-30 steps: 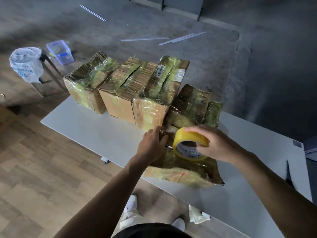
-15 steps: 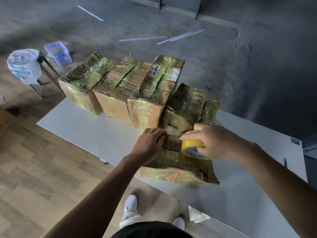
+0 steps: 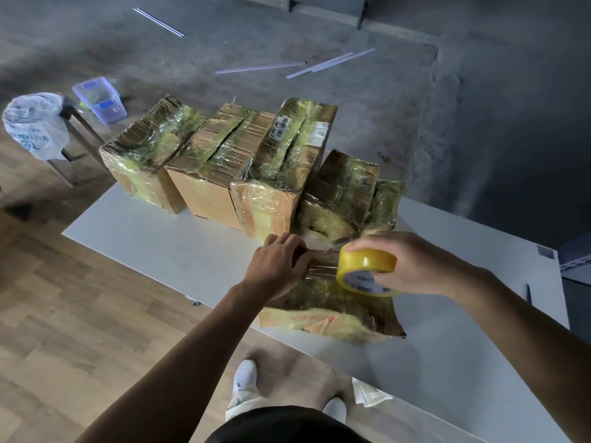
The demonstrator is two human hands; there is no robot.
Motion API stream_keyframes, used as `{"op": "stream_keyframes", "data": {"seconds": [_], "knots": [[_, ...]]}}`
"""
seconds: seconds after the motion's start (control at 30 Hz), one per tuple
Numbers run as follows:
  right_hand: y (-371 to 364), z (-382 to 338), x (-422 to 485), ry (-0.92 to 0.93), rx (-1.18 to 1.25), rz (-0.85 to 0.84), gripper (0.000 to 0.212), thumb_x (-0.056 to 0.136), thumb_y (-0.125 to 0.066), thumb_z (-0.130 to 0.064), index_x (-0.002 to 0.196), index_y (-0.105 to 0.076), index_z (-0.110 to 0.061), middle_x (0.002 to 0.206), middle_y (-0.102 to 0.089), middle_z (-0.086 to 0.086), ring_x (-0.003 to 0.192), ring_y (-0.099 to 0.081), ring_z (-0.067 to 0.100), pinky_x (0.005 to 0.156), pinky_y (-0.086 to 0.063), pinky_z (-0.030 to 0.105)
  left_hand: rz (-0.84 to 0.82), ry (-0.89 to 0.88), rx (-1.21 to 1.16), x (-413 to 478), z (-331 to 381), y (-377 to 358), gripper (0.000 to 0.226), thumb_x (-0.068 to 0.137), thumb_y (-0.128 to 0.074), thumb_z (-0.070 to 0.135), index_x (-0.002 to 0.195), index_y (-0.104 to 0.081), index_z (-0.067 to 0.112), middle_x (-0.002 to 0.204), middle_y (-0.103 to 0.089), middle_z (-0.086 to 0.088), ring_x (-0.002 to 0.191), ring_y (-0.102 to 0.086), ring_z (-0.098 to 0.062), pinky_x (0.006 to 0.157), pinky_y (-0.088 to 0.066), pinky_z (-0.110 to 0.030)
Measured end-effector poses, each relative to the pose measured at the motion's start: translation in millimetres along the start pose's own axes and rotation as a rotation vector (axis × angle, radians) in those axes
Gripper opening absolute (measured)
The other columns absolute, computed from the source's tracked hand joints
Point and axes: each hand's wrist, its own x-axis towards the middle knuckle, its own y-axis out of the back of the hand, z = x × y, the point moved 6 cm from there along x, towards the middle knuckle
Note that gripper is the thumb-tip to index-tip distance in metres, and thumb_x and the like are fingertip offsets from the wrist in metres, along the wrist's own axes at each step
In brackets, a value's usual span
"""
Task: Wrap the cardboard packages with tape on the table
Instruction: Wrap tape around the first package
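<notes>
Taping under way on a flat cardboard package point(image 3: 319, 303) at the near edge of the desk point(image 3: 166, 247): the left hand point(image 3: 277, 268) pins a tape strip point(image 3: 321, 270) to it with curled fingers, and the right hand point(image 3: 415, 266) grips the yellow tape roll point(image 3: 367, 265) by its rim. Film-slick, crumpled and probably light, the package seems best steadied by its edges. A clear plastic bin point(image 3: 99, 100) on the floor holds contents too blurred to name.

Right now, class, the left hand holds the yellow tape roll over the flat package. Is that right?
No: the head view shows the right hand holding the yellow tape roll over the flat package; the left hand touches that package.
</notes>
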Motion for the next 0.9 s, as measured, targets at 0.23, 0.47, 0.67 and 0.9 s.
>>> {"op": "stream_keyframes", "data": {"seconds": [0.23,0.47,0.67,0.9], "knots": [[6,-19,11,-0.080,-0.524,-0.208,0.036,0.081,-0.059,-0.031,0.116,-0.060,-0.042,0.101,-0.062,-0.007,0.087,-0.060,0.020,0.071,-0.056,0.034,-0.023,0.013,0.033,1,1,0,0.043,0.091,-0.048,0.058,0.113,-0.052,0.021,0.112,-0.057,0.004,0.099,-0.043,-0.013,0.082,-0.045,-0.031],[1,-34,15,-0.033,-0.672,-0.215,0.034,0.085,-0.056,-0.029,0.118,-0.061,-0.037,0.108,-0.057,-0.002,0.082,-0.052,0.022,0.061,-0.039,0.028,-0.020,0.018,0.159,3,9,2,0.042,0.089,-0.059,0.049,0.117,-0.049,0.019,0.118,-0.057,0.001,0.108,-0.048,-0.021,0.087,-0.045,-0.037],[-6,-45,24,-0.008,-0.666,-0.131,0.038,0.087,-0.054,-0.018,0.122,-0.048,-0.030,0.098,-0.051,-0.002,0.066,-0.046,0.015,0.049,-0.030,0.027,-0.018,0.048,0.170,4,14,0,0.037,0.092,-0.055,0.038,0.120,-0.046,0.015,0.120,-0.053,-0.004,0.110,-0.045,-0.025,0.088,-0.045,-0.040],[16,-7,-6,-0.023,-0.252,-0.052,0.047,0.078,-0.071,-0.049,0.117,-0.044,-0.052,0.113,-0.043,-0.021,0.092,-0.051,0.008,0.076,-0.044,0.026,-0.053,0.020,0.167,2,10,-3,0.052,0.085,-0.058,0.056,0.121,-0.044,0.022,0.114,-0.050,0.001,0.103,-0.040,-0.020,0.084,-0.044,-0.034]]}}
